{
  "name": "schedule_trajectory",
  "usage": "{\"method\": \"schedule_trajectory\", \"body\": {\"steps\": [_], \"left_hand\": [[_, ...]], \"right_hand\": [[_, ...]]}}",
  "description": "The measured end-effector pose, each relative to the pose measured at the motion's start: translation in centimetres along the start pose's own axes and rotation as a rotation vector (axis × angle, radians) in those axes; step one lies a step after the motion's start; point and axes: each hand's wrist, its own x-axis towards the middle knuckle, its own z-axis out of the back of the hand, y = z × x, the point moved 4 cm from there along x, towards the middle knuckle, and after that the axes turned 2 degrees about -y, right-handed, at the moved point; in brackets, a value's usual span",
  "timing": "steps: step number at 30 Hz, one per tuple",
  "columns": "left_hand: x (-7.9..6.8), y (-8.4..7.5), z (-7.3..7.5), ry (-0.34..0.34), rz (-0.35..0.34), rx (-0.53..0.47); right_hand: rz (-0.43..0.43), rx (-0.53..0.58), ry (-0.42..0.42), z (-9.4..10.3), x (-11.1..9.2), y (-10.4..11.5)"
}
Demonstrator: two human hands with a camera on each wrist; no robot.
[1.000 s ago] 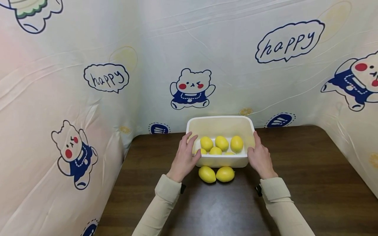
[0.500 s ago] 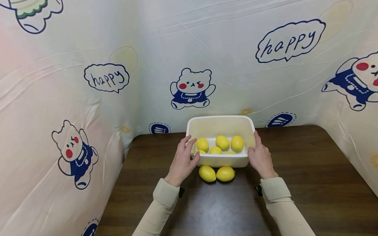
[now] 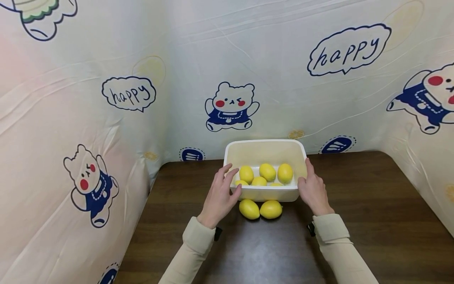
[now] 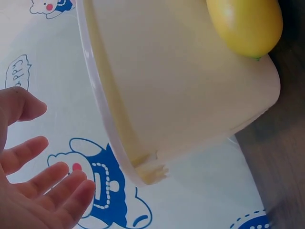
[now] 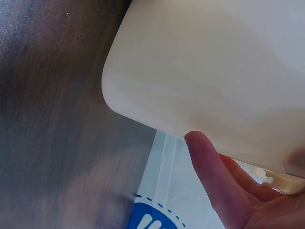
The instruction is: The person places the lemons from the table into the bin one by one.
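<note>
A white plastic bin [image 3: 267, 194] holds several yellow lemons [image 3: 267, 172], the nearest of them partly hidden behind its front wall. Two more lemons [image 3: 271, 209] lie on the table against the front of the bin; one lemon [image 4: 250, 26] also shows in the left wrist view. At the bin's left side is my left hand [image 3: 219, 197], its fingers spread and relaxed, apart from the wall in the left wrist view. My right hand [image 3: 315, 191] grips the bin's right side at the rim, fingers along the wall; in the right wrist view a fingertip [image 5: 198, 140] touches the wall.
The dark wooden table [image 3: 369, 205] runs out to both sides of the bin. A pale cloth curtain [image 3: 276, 59] printed with bears hangs close behind the bin and along both sides.
The back-left lemon in the bin has shifted left and then slightly back right. My left hand has drawn back a little to the lower left; the right hand has stayed in place.
</note>
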Motion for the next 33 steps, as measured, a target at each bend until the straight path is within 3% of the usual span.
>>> {"method": "schedule_trajectory", "body": {"steps": [19,26,33], "left_hand": [[-0.8,-1.0,0.8,0.024,-0.059,-0.002],[-1.5,-0.9,0.7,0.001,-0.177,-0.045],[-2.2,-0.9,0.3,0.023,-0.286,-0.049]], "right_hand": [[-0.003,0.012,0.005,0.0,0.0,-0.1],[0.002,0.011,-0.003,0.0,0.0,0.0],[0.014,0.005,-0.019,0.1,-0.1,0.1]]}}
